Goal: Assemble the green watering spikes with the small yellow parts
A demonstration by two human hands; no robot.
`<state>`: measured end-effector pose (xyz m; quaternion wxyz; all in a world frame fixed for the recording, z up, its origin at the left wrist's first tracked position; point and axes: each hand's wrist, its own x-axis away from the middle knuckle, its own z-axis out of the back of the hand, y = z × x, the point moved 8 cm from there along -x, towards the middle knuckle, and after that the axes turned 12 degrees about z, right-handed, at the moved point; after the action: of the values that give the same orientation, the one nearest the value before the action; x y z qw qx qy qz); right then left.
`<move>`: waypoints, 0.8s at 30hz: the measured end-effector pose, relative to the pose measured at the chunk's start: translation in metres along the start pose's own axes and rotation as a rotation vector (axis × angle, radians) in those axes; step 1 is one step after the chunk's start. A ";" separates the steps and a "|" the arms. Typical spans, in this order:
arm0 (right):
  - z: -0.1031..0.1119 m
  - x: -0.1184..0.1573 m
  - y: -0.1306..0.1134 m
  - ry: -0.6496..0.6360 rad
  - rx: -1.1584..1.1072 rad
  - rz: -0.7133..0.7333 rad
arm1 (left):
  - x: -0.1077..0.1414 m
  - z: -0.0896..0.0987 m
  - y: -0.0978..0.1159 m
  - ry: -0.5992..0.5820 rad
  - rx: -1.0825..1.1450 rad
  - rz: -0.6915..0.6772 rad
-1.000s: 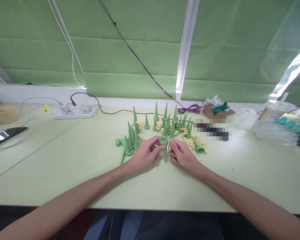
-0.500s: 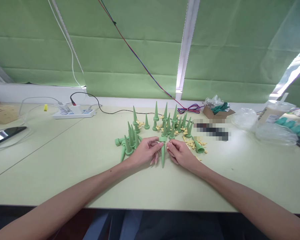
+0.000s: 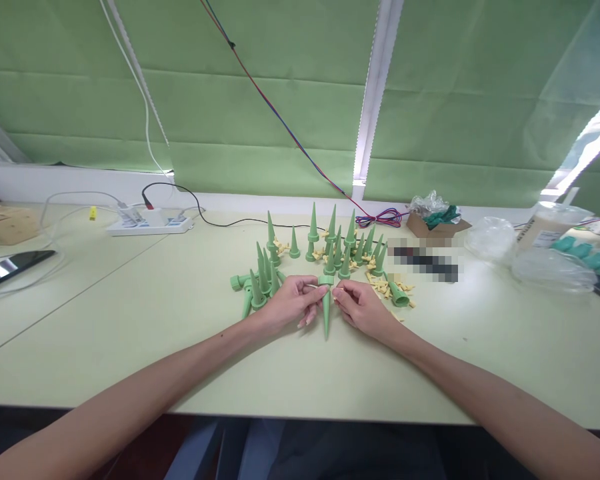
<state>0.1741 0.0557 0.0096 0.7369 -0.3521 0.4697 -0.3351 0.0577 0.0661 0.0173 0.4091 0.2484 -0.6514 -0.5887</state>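
Observation:
My left hand [image 3: 300,300] grips a green plant-watering spike [image 3: 326,313], its wide collar up and its tip pointing down toward me. Close to the spike's right side, my right hand [image 3: 360,303] is closed in a pinch. A pale speck shows at its fingertips, probably a small yellow plastic piece, mostly hidden by the fingers. Behind both hands stand several upright green spikes [image 3: 313,223]. Others lie tipped over, including one with its open end [image 3: 400,299] facing me. Small yellow pieces [image 3: 383,288] are scattered among and to the right of them.
A white power strip [image 3: 150,225] with cables sits at the back left, near a phone [image 3: 13,268]. To the right are a blurred dark object [image 3: 425,261], a cardboard box [image 3: 439,227], a plastic bag [image 3: 553,270] and a drink cup [image 3: 550,223].
The spike in my left hand has shifted slightly down in view. My right hand stays pinched close to its side; the pale speck at its fingertips shows a little more.

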 end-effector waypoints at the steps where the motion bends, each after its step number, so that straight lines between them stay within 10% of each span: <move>1: 0.001 0.000 -0.001 -0.004 0.030 0.008 | 0.000 0.000 0.000 0.000 0.005 0.004; 24: 0.007 -0.002 -0.015 0.027 0.225 0.094 | -0.004 0.003 -0.013 -0.007 0.162 0.109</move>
<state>0.1777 0.0504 0.0253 0.7803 -0.2402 0.4550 -0.3555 0.0559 0.0687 0.0038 0.4169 0.2427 -0.7110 -0.5117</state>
